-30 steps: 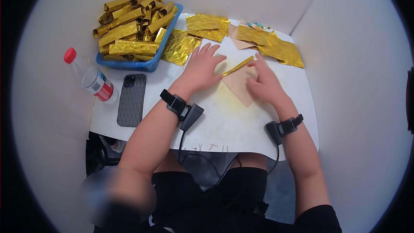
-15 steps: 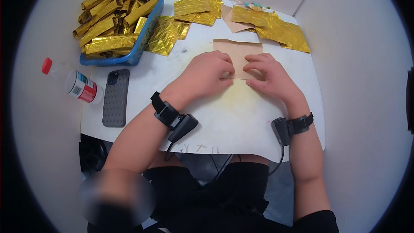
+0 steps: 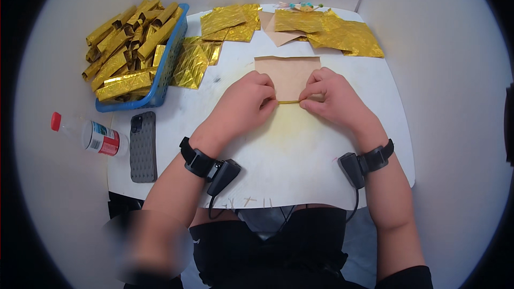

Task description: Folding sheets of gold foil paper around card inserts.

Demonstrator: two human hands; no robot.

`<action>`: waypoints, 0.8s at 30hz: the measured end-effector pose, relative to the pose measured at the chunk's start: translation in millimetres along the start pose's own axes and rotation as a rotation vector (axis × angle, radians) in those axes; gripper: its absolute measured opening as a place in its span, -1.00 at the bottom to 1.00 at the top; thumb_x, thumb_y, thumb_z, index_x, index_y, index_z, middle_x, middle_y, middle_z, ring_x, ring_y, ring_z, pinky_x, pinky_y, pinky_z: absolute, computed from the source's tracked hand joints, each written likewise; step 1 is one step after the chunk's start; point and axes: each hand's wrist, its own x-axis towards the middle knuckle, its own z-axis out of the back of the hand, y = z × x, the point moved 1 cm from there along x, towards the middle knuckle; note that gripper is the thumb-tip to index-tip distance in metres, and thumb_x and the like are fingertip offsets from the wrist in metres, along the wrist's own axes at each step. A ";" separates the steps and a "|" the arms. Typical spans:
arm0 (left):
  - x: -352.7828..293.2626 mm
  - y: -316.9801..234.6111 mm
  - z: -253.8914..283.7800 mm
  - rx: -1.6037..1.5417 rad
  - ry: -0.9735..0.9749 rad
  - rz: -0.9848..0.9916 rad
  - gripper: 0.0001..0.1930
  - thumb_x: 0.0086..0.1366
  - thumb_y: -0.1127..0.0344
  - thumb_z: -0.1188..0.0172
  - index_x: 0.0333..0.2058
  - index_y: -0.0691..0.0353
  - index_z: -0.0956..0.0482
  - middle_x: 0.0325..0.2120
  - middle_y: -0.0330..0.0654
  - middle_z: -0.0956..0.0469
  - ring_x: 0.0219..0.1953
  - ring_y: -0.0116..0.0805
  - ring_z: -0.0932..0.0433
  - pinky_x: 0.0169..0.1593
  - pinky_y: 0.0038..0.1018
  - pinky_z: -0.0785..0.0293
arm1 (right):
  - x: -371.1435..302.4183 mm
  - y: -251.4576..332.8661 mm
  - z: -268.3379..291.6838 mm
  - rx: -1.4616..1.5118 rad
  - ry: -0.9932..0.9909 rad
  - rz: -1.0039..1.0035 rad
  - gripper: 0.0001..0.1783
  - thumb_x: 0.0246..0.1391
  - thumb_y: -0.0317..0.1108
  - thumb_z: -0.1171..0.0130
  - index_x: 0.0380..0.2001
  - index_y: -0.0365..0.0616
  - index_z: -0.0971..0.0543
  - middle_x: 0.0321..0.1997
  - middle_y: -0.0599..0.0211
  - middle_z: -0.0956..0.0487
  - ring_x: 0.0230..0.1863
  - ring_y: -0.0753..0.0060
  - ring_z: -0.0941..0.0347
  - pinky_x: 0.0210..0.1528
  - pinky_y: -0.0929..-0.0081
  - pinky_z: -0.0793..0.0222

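Observation:
A rectangular sheet of foil paper point(image 3: 288, 77) lies on the white table in front of me, brown side up. Along its near edge a narrow gold strip shows, where the edge is turned over. My left hand point(image 3: 250, 96) pinches this edge at its left end between thumb and fingers. At the right end my right hand point(image 3: 329, 93) grips the same edge, thumb against fingertips. Both hands rest low over the table, with a short stretch of the gold fold visible between them. Each wrist wears a black strap with a small device.
At the back left, a blue basket point(image 3: 172, 64) holds many rolled gold foil tubes point(image 3: 120, 53). Loose gold sheets point(image 3: 348, 35) lie along the far edge, near a small colourful trinket point(image 3: 300, 6). A grey phone point(image 3: 143, 150) and a red-capped bottle point(image 3: 101, 138) are at the left.
My fingers have closed on the sheet's near edge, which now shows a gold fold. The view has shifted slightly, so the basket and table appear lower.

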 end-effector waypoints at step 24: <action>1.2 -4.8 -2.5 0.038 0.005 0.325 -0.73 0.12 0.25 -0.47 -0.58 0.27 -0.61 -0.42 -0.12 -0.55 -0.24 -0.09 -0.53 -0.13 -0.25 -0.47 | 0.2 -8.3 17.7 0.010 -0.012 -0.608 -0.78 -0.09 -0.28 -0.48 -0.40 -0.20 -0.77 -0.43 0.18 -0.68 -0.36 0.22 -0.62 -0.22 0.30 -0.55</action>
